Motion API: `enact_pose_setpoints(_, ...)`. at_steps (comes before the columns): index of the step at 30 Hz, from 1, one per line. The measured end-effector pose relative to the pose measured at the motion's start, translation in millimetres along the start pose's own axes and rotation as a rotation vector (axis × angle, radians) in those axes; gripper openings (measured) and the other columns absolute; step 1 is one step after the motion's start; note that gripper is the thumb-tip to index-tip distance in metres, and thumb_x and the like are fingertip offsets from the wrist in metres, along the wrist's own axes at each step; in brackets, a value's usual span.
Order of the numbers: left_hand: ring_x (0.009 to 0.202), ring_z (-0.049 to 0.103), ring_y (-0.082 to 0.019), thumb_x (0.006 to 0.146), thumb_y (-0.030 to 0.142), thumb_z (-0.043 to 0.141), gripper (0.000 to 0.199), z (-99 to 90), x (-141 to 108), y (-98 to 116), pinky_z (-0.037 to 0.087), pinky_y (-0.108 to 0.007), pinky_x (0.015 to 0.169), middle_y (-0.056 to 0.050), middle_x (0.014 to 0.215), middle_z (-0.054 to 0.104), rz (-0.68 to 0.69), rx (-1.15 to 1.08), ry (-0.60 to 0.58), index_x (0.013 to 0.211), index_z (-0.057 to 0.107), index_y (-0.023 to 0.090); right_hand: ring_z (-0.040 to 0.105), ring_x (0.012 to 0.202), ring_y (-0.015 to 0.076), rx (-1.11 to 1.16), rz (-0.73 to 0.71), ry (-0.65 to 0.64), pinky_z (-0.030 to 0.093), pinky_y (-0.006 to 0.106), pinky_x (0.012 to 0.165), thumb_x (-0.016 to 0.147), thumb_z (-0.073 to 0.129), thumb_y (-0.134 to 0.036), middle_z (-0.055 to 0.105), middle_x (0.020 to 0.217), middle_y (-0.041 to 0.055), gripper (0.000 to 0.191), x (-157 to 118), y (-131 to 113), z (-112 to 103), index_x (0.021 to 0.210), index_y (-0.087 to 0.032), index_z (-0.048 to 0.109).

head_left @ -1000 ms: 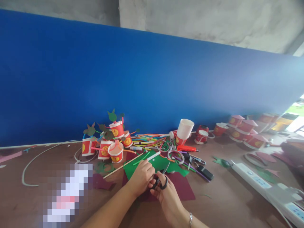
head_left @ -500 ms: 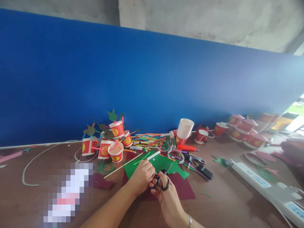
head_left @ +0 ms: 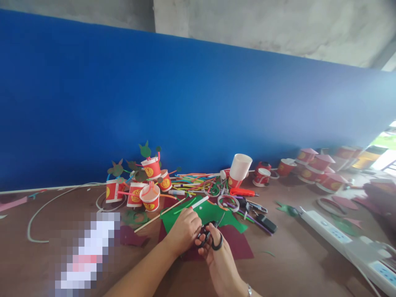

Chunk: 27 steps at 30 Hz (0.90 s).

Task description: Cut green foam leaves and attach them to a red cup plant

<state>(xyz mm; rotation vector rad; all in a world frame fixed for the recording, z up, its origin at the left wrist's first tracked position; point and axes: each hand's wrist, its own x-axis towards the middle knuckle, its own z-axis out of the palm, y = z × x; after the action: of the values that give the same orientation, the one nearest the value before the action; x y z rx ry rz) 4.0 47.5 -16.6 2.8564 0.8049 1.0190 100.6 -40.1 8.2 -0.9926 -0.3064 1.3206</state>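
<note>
My right hand (head_left: 223, 258) has its thumb and fingers in the black handles of a pair of scissors (head_left: 205, 235). The handles are spread, and a thin metal blade points up and away over green paper (head_left: 213, 214). Close beside it on the left, my left hand (head_left: 185, 229) is closed, its fingertips turned toward the scissors. What it pinches is hidden behind the fingers. A white stick with a red end (head_left: 200, 202) lies just beyond the left knuckles; I cannot tell whether the hand touches it. Dark red paper (head_left: 236, 243) lies beneath the green sheet.
Red paper cups (head_left: 150, 202) with straw arms and green paper heads stand left. Behind are loose coloured straws (head_left: 192, 181), a tall white cup stack (head_left: 240, 167) and an orange cutter (head_left: 243, 192). Keys with a black fob (head_left: 266, 223) and a power strip (head_left: 324, 225) lie right.
The scissors' thumb loop has shifted slightly right, and the handles look a little wider apart. My left hand stays almost where it was. The view has moved very slightly.
</note>
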Motion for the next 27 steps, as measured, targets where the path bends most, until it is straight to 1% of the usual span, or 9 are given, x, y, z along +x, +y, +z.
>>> enact_pose_setpoints(2,0.070,0.044,-0.016,0.088,0.020,0.045,0.023,1.5,-0.6,-0.7,0.038,-0.031,0.071,-0.002,0.068,0.052,0.009,-0.005,0.006,0.066,0.051,0.018,0.058,0.058,0.0121,0.031,0.003,-0.006,0.045,0.021,0.049,0.065,0.071,-0.047,0.058,0.062,-0.0024,0.039,1.0,0.2,1.0,0.080,-0.017,0.052)
enact_pose_setpoints(7,0.069,0.044,-0.016,0.088,0.019,0.045,0.022,1.3,-0.3,-0.6,0.038,-0.031,0.070,-0.002,0.068,0.052,0.012,-0.011,0.019,0.067,0.051,0.017,0.058,0.057,0.0122,0.034,-0.004,0.024,0.045,0.020,0.048,0.063,0.073,-0.044,0.058,0.062,-0.0022,0.038,0.5,-1.5,3.1,0.077,-0.016,0.052)
enact_pose_setpoints(15,0.070,0.045,-0.016,0.088,0.018,0.043,0.023,-0.3,0.3,0.7,0.038,-0.031,0.069,-0.002,0.069,0.053,-0.002,-0.006,0.017,0.067,0.052,0.017,0.056,0.054,0.0100,0.059,-0.017,0.044,0.042,0.018,0.046,0.063,0.073,-0.042,0.057,0.059,-0.0029,0.035,-1.3,-0.4,4.6,0.076,-0.016,0.054)
enact_pose_setpoints(20,0.069,0.044,-0.016,0.089,0.019,0.040,0.026,-1.5,0.2,0.3,0.038,-0.031,0.066,-0.002,0.068,0.053,0.009,-0.004,0.030,0.066,0.051,0.017,0.058,0.060,0.0117,0.120,0.013,0.003,0.045,0.020,0.050,0.064,0.072,-0.047,0.060,0.063,-0.0014,0.039,-3.6,-0.7,5.6,0.078,-0.016,0.054)
enact_pose_setpoints(24,0.067,0.043,-0.016,0.090,0.019,0.037,0.030,-2.2,0.6,0.6,0.037,-0.030,0.064,-0.002,0.065,0.051,0.010,-0.002,0.052,0.063,0.049,0.017,0.057,0.058,0.0112,0.125,0.045,0.021,0.044,0.019,0.048,0.063,0.073,-0.047,0.059,0.062,-0.0012,0.038,-5.1,-2.2,6.9,0.076,-0.016,0.055)
enact_pose_setpoints(27,0.067,0.043,-0.016,0.090,0.019,0.036,0.030,-1.4,0.6,0.5,0.037,-0.030,0.064,-0.002,0.065,0.051,0.026,-0.006,0.069,0.063,0.049,0.017,0.056,0.057,0.0104,0.130,0.037,0.031,0.043,0.018,0.047,0.062,0.074,-0.045,0.059,0.062,-0.0017,0.037,-3.5,-1.8,7.9,0.076,-0.016,0.055)
